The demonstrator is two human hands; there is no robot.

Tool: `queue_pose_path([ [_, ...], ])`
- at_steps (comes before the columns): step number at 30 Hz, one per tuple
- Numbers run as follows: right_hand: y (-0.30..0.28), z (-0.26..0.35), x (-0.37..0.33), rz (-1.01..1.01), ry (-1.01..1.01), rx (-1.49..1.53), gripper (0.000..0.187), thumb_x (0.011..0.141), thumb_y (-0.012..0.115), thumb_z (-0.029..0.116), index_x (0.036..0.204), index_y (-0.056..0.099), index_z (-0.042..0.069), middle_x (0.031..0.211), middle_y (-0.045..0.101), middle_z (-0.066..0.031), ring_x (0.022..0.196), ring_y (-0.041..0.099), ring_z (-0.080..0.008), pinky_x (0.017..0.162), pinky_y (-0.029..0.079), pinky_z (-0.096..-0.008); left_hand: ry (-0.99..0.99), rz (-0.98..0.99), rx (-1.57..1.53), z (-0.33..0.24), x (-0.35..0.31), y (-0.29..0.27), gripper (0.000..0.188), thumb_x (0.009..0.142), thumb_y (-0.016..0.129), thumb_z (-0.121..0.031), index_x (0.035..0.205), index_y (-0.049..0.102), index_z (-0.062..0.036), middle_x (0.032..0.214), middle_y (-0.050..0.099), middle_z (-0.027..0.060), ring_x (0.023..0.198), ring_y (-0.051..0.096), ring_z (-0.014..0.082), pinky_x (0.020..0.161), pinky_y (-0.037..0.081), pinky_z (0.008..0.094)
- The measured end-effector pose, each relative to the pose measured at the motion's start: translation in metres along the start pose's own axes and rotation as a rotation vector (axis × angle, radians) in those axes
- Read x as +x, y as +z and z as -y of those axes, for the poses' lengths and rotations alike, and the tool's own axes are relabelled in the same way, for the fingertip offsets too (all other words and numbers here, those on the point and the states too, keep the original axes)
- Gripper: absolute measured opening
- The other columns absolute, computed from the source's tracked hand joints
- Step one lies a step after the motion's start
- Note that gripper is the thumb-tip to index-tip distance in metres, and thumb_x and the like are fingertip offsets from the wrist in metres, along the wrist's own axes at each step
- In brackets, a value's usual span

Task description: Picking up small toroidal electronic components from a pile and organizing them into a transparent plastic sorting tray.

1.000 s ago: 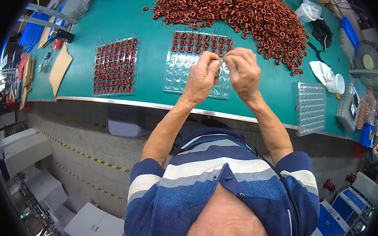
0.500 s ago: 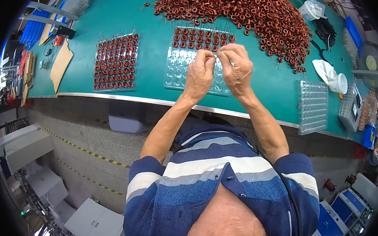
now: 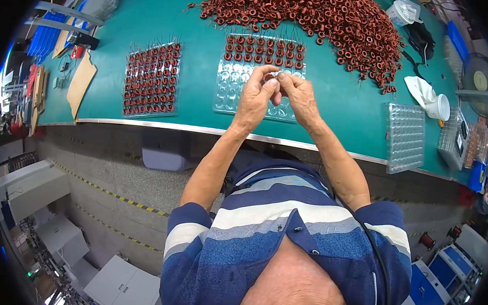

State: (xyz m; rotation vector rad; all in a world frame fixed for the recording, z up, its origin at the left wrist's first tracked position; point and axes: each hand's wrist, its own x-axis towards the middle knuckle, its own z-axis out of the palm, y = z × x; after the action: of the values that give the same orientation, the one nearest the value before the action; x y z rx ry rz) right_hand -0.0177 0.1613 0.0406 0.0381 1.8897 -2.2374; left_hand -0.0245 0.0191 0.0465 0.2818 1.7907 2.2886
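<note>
My left hand [image 3: 256,97] and my right hand [image 3: 300,98] meet over the middle clear plastic tray [image 3: 228,98]. Between their fingertips is a small red-brown ring coil [image 3: 270,76], mostly covered by the fingers. The left thumb and fingers are closed around it. My right thumb and forefinger pinch at its right side; whether they grip the ring or its wire leads cannot be made out. Ring coils [image 3: 260,50] with thin upright wires fill the far rows of this tray, while nearer round pockets show bare plastic.
A large heap of red-brown ring coils [image 3: 297,10] covers the far table. To the left lies another tray filled with coils [image 3: 150,79]. An unfilled clear tray [image 3: 406,137], a white cup [image 3: 438,107] and a fan [image 3: 479,82] are at right. A tan board [image 3: 81,86] lies left.
Both hands have turned and drawn closer together. The right hand has come down and inward, its fingers now meeting the left's around the coil. The trays and heap look the same.
</note>
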Motion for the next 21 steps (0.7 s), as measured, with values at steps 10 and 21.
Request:
queue_pose_path([
  [10, -0.008, 0.007, 0.005, -0.079, 0.081, 0.267, 0.029, 0.092, 0.059, 0.024, 0.084, 0.067, -0.003, 0.075, 0.065, -0.0055, 0.066, 0.058, -0.0110, 0.062, 0.047, -0.0244, 0.147, -0.042, 0.437, -0.021, -0.008, 0.000, 0.020, 0.094, 0.051, -0.007, 0.113, 0.052, -0.0018, 0.071, 0.057, 0.0057, 0.058, 0.054, 0.0120, 0.052, 0.044, 0.0277],
  [21, -0.004, -0.002, -0.008, -0.108, 0.112, 0.237, 0.021, 0.089, 0.068, 0.023, 0.092, 0.063, 0.003, 0.070, 0.061, -0.0013, 0.055, 0.053, -0.0064, 0.049, 0.041, -0.0177, -0.204, 0.152, 0.070, -0.002, -0.015, -0.025, 0.031, 0.101, 0.045, -0.027, 0.112, 0.052, 0.0010, 0.072, 0.053, 0.0025, 0.061, 0.053, 0.0104, 0.055, 0.045, 0.0248],
])
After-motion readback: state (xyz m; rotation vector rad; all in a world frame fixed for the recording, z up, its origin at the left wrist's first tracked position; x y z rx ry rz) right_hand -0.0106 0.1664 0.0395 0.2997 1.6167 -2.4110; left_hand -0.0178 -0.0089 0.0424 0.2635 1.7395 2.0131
